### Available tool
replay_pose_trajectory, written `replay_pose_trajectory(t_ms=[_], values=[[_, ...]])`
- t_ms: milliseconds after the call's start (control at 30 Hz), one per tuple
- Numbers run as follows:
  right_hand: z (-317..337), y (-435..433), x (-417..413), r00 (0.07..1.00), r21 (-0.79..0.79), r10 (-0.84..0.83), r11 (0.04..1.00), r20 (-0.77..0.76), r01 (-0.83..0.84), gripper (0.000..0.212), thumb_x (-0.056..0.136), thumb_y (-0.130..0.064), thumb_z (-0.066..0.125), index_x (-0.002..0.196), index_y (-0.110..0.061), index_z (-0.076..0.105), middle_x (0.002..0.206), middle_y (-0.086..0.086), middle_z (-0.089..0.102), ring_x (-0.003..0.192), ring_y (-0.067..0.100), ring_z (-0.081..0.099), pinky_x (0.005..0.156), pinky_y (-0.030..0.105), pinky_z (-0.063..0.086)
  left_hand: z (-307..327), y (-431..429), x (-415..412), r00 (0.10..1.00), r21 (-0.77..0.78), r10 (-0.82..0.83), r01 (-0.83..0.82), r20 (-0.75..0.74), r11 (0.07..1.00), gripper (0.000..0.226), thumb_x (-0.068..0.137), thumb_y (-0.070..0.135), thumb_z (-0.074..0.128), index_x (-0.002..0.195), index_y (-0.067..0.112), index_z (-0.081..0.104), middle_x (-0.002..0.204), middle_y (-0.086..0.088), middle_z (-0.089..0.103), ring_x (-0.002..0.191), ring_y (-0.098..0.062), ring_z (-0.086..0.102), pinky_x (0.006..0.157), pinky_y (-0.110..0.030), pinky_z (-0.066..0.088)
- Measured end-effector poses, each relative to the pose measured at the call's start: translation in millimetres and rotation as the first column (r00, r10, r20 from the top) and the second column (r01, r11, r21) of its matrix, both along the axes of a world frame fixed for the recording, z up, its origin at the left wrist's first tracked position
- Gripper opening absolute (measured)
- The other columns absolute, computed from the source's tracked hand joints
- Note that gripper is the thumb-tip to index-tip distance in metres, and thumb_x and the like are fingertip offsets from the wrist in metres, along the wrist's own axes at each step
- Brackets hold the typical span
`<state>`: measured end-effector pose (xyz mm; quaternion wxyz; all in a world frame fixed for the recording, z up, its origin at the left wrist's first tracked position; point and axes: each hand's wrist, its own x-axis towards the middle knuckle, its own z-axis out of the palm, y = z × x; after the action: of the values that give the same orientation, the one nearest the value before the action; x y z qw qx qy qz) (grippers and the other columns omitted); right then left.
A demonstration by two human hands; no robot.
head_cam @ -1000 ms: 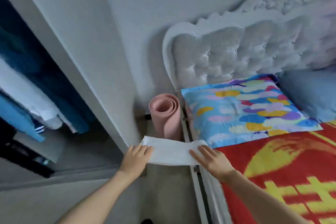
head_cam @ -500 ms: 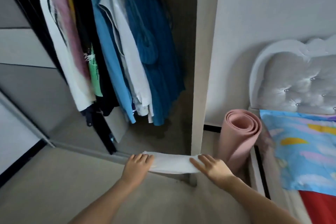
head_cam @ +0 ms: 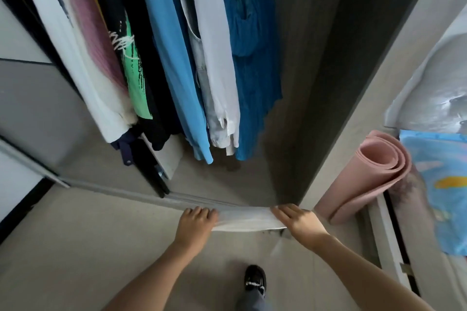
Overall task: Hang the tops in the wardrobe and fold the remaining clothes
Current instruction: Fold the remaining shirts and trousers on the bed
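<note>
**Folded white garment held level before the open wardrobe**

The folded white garment (head_cam: 245, 219) is held out flat between both hands, just in front of the bottom track of the wardrobe (head_cam: 305, 88) and above the floor (head_cam: 75, 247). Its left end is gripped by the left hand (head_cam: 195, 222) and its right end by the right hand (head_cam: 298, 218). The fingers are laid across the top, and the thumbs are hidden beneath the cloth. What kind of garment it is cannot be told from the fold.

Inside the wardrobe, hanging tops (head_cam: 174, 70) are seen in a row: white with pink, black with a green print, light blue, white, teal. Their hangers and the rail are cut off by the upper edge.

At the right, a rolled pink mat (head_cam: 374, 174) is stood beside the bed. Only a patterned pillow (head_cam: 439, 184) and a blurred headboard (head_cam: 434, 88) are shown, both cut by the frame. One dark shoe (head_cam: 255, 279) is seen below.
</note>
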<state>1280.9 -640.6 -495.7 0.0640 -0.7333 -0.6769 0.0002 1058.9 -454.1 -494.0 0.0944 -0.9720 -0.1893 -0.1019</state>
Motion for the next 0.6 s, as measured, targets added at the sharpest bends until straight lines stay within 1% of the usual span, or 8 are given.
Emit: replay_pose_trajectory(t_ms=[100,200,233,300,367,433,500,600], values=[[-28.0,24.0,16.0,0.997,-0.015,-0.066,0.998,-0.047,0.065,0.077,0.034,-0.007,0.077,0.105,-0.013,0.048,0.077,0.001,0.068,0.064,0.019,0.067,0.037,0.02,0.041,-27.0,25.7,21.1,0.999,-0.037,-0.007,0.005,-0.043,0.999,0.027,0.063,0.012,0.041,0.064,0.016,0.068,0.05,0.001,0.055,0.046,-0.02,0.056,0.044,-0.024,0.043],[-61.7,53.0,34.4,0.983,-0.038,-0.161,0.987,-0.084,0.158,0.054,0.046,-0.01,0.06,0.098,-0.019,0.047,0.068,-0.003,0.065,0.06,0.017,0.065,0.033,0.019,0.038,-60.3,53.6,52.6,0.987,-0.121,0.005,-0.024,-0.161,0.992,0.02,0.061,0.012,0.047,0.061,0.016,0.067,0.048,0.002,0.056,0.044,-0.019,0.056,0.043,-0.023,0.043],[-71.4,61.1,38.4,0.977,-0.086,-0.19,0.98,-0.099,0.182,0.048,0.048,-0.013,0.06,0.094,-0.02,0.05,0.066,-0.004,0.064,0.059,0.016,0.065,0.032,0.019,0.037,-69.4,60.1,61.0,0.982,-0.159,-0.001,-0.029,-0.188,0.987,0.021,0.061,0.012,0.046,0.059,0.016,0.067,0.047,0.002,0.056,0.043,-0.019,0.055,0.042,-0.023,0.043],[-99.3,77.8,50.3,0.951,-0.151,-0.289,0.95,-0.109,0.271,0.048,0.035,-0.019,0.08,0.08,-0.022,0.063,0.061,-0.006,0.062,0.056,0.014,0.063,0.032,0.019,0.036,-88.8,75.6,78.0,0.977,-0.168,0.004,-0.041,-0.215,0.985,0.007,0.056,0.015,0.058,0.056,0.016,0.065,0.046,0.001,0.055,0.042,-0.019,0.055,0.042,-0.022,0.043],[-122.6,94.3,63.3,0.915,-0.175,-0.382,0.917,-0.129,0.358,0.054,0.015,-0.021,0.087,0.066,-0.022,0.069,0.056,-0.007,0.061,0.053,0.013,0.062,0.033,0.017,0.036,-111.1,92.2,98.4,0.96,-0.227,-0.017,-0.049,-0.278,0.973,0.028,0.032,0.01,0.081,0.054,0.016,0.064,0.046,0.0,0.055,0.042,-0.02,0.055,0.041,-0.023,0.043],[-148.3,110.4,77.8,0.879,-0.179,-0.462,0.881,-0.121,0.438,0.043,0.021,-0.019,0.084,0.061,-0.022,0.068,0.053,-0.005,0.06,0.051,0.014,0.062,0.033,0.016,0.036,-139.9,109.3,121.4,0.957,-0.3,-0.012,-0.079,-0.29,0.951,0.04,0.021,0.006,0.085,0.053,0.015,0.061,0.045,-0.002,0.055,0.041,-0.02,0.055,0.041,-0.023,0.043],[-178.7,127.4,90.8,0.833,-0.171,-0.545,0.833,-0.096,0.526,0.025,0.034,-0.013,0.066,0.058,-0.021,0.067,0.051,-0.003,0.059,0.046,0.016,0.061,0.031,0.018,0.036,-172.9,124.8,144.5,0.954,-0.278,-0.033,-0.054,-0.298,0.959,0.036,0.025,0.006,0.081,0.051,0.016,0.059,0.045,-0.002,0.054,0.04,-0.021,0.055,0.042,-0.022,0.043],[-227.6,146.3,100.2,0.739,-0.138,-0.663,0.748,-0.119,0.649,0.033,0.033,-0.01,0.054,0.061,-0.017,0.069,0.053,0.0,0.063,0.045,0.019,0.06,0.031,0.023,0.039,-215.3,145.7,173.2,0.958,-0.219,-0.107,0.048,-0.264,0.975,0.006,0.053,0.014,0.055,0.054,0.016,0.061,0.046,-0.002,0.054,0.042,-0.023,0.055,0.043,-0.023,0.044]])
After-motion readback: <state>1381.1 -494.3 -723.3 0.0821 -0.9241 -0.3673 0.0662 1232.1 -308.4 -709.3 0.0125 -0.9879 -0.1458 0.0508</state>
